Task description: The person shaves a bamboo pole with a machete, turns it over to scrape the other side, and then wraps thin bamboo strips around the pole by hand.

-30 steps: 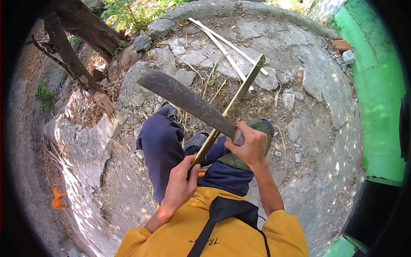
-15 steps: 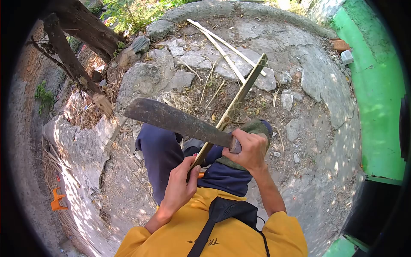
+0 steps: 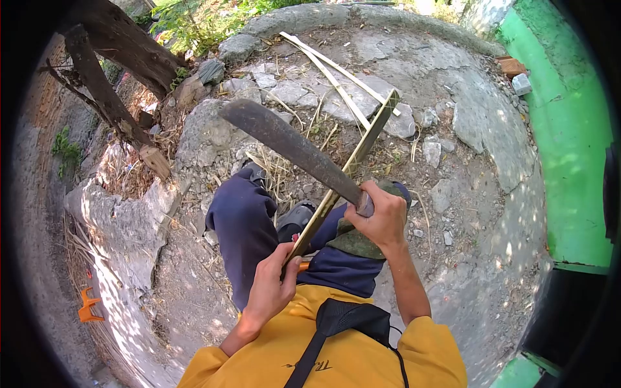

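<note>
My right hand is closed round the short handle of a machete, just above my right knee. Its dark, worn blade points up and to the left and crosses a long bamboo strip, meeting it near the strip's middle. The lower end of that strip is gripped by my left hand, thumb and fingers pressed round it close to my lap. From there the strip slants away up to the right, its pale edge showing on the left side.
Two pale split strips lie on the rubble ahead. Broken concrete slabs and loose stones surround my feet. Cut tree trunks stand at left, a green wall at right. An orange chair is far left.
The machete has shifted slightly down along the bamboo strip towards me, and its blade tip has swung up and to the right. The left hand has barely moved.
</note>
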